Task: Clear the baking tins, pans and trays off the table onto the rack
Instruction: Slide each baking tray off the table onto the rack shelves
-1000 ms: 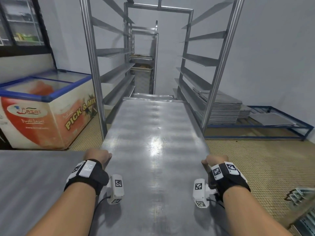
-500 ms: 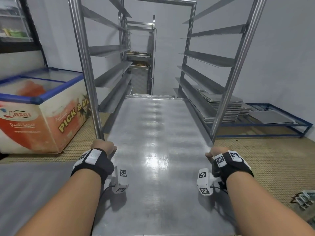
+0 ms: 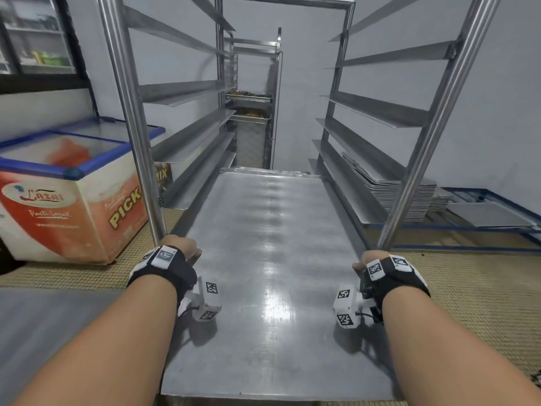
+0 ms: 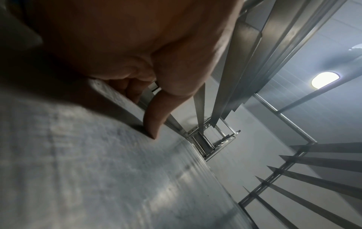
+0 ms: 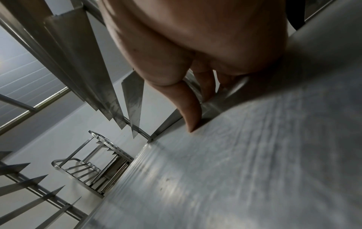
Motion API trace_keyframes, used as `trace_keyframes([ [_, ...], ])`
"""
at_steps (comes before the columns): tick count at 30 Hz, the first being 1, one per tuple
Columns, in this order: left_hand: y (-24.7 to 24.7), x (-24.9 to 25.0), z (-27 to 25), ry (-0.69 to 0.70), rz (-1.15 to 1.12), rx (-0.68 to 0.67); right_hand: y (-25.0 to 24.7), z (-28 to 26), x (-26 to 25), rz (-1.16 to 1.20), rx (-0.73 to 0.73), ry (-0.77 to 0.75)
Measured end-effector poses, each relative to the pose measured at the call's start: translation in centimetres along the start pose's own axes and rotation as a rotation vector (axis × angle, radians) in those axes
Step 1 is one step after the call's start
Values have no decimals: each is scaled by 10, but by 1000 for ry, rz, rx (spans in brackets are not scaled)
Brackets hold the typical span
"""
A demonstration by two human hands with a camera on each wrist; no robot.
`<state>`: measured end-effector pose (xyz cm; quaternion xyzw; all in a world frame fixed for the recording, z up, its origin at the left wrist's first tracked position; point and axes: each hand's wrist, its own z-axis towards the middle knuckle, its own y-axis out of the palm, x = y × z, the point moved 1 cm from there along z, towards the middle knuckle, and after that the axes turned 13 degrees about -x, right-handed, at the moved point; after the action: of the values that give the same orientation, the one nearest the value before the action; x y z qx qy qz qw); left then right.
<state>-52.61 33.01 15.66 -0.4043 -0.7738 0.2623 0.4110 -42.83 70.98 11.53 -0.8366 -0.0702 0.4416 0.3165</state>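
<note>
We grip the tray (image 3: 272,259) by its 2 long edges, left hand (image 3: 178,249) and right hand (image 3: 370,260) pinching thumb-over, fingers-under, keeping it level. It sits part-way between the rack (image 3: 380,109) runners, so we can feed it straight in.

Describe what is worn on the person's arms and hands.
Both forearms are bare, with no sleeves or gloves. Each wrist carries a black strap with white square-coded tags and a small white camera block, also tagged, with a thin black cable: left hand, right hand.
</note>
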Motion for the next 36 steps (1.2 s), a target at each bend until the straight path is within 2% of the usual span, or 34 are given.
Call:
trace_keyframes([
  [2,-2,1,5,-5,10,-5,-2,-3,-7,108,12,71],
  [5,-4,3,0,28,4,-13,0,-31,-16,-76,43,71],
  [7,-6,4,-2,30,-30,-24,-3,-42,-17,-132,-10,108],
  [10,-11,1,-14,88,-154,-19,-11,-38,-14,-141,-86,65],
  [13,-17,-4,-28,166,-123,20,-13,-50,-12,190,-148,22],
  [14,-18,-5,-35,193,-111,26,-15,-53,-11,334,-124,44],
  [16,-17,-8,-49,240,-76,-38,-13,-79,-18,458,-101,128],
  [19,-8,-17,-75,327,76,-191,-11,-123,-27,303,-43,114],
  [23,13,-31,-121,440,353,-272,-9,-139,-30,27,17,80],
  [27,39,-43,-151,449,517,-429,7,-153,-29,-358,-116,0],
  [28,45,-44,-158,450,586,-439,13,-158,-30,-432,-162,-44],
  [31,63,-52,-169,448,783,-350,25,-175,-30,-540,-250,-155],
  [36,79,-54,-158,442,838,-314,35,-206,-19,-642,-348,-249],
])
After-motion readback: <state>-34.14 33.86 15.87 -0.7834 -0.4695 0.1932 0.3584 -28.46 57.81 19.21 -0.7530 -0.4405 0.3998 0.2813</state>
